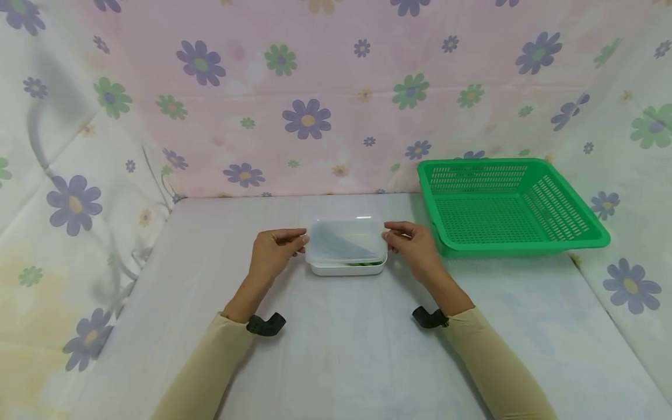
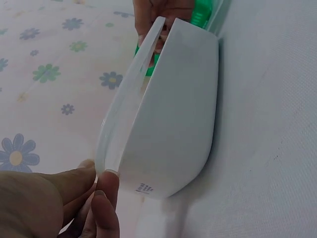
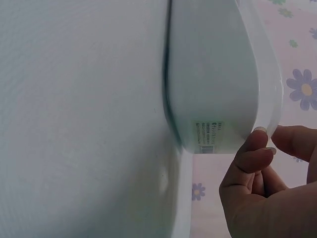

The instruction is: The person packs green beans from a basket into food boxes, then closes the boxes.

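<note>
A white rectangular food container [image 1: 343, 270] stands on the white table, its translucent lid [image 1: 345, 240] lying over the top. Along the front a narrow gap shows between lid and rim, with something green [image 1: 366, 264] inside. My left hand [image 1: 274, 252] pinches the lid's left edge between thumb and fingers. At the opposite side my right hand [image 1: 415, 248] pinches the lid's right edge. In the left wrist view the lid [image 2: 124, 99] sits tilted, apart from the container wall [image 2: 173, 109]. A small printed label [image 3: 208, 137] shows on the container's side in the right wrist view.
A green plastic basket [image 1: 446, 248] with slotted walls stands at the back right, close to my right hand. Flower-patterned cloth [image 1: 336, 151] hangs behind the table and at both sides. Black bands with curved pieces [image 1: 266, 325] circle both wrists.
</note>
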Motion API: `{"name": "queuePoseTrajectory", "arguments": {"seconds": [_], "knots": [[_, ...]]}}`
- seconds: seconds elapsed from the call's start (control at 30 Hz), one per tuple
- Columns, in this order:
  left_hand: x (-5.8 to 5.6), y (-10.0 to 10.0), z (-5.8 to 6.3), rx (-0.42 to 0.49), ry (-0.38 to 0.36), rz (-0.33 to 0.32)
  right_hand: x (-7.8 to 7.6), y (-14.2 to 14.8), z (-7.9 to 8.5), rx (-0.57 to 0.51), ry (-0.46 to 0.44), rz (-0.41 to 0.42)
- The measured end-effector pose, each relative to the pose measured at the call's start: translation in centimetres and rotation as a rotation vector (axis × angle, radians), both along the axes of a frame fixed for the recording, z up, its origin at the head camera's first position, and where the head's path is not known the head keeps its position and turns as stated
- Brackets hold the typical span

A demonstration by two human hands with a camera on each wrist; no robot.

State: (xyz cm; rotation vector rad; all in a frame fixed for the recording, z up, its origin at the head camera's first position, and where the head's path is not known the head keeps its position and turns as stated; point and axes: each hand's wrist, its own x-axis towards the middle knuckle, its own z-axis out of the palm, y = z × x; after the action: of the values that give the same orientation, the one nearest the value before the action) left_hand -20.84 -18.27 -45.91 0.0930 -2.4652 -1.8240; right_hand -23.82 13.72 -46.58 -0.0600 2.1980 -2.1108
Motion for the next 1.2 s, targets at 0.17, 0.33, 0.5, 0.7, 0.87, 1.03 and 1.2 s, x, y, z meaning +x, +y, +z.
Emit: {"name": "queuePoseTrajectory", "arguments": {"seconds": [0.17, 0.33, 0.5, 0.7, 0.87, 1.03, 1.2], "knots": [[-0.07, 0.11, -0.1, -0.012, -0.011, -0.003, -0.09, 0.06, -0.18, 0.013, -0.012, -0.007], [-0.01, 0.06, -0.18, -0.017, -0.023, -0.012, -0.17, 0.15, -0.36, 0.034, -0.011, -0.005], [0.03, 0.03, -0.22, -0.025, -0.039, -0.016, -0.18, 0.14, -0.5, 0.057, -0.033, -0.002], [0.04, 0.03, -0.22, -0.03, -0.046, -0.021, -0.09, -0.07, -0.59, 0.079, -0.056, -0.021], [0.07, -0.05, -0.13, -0.021, -0.051, -0.035, -0.02, -0.17, -0.55, 0.1, -0.059, -0.032], [0.04, -0.15, -0.2, -0.034, -0.063, -0.043, 0.03, -0.21, -0.58, 0.102, -0.058, -0.037], [-0.04, -0.18, -0.34, -0.054, -0.087, -0.04, 0.07, -0.2, -0.66, 0.103, -0.056, -0.043]]}}
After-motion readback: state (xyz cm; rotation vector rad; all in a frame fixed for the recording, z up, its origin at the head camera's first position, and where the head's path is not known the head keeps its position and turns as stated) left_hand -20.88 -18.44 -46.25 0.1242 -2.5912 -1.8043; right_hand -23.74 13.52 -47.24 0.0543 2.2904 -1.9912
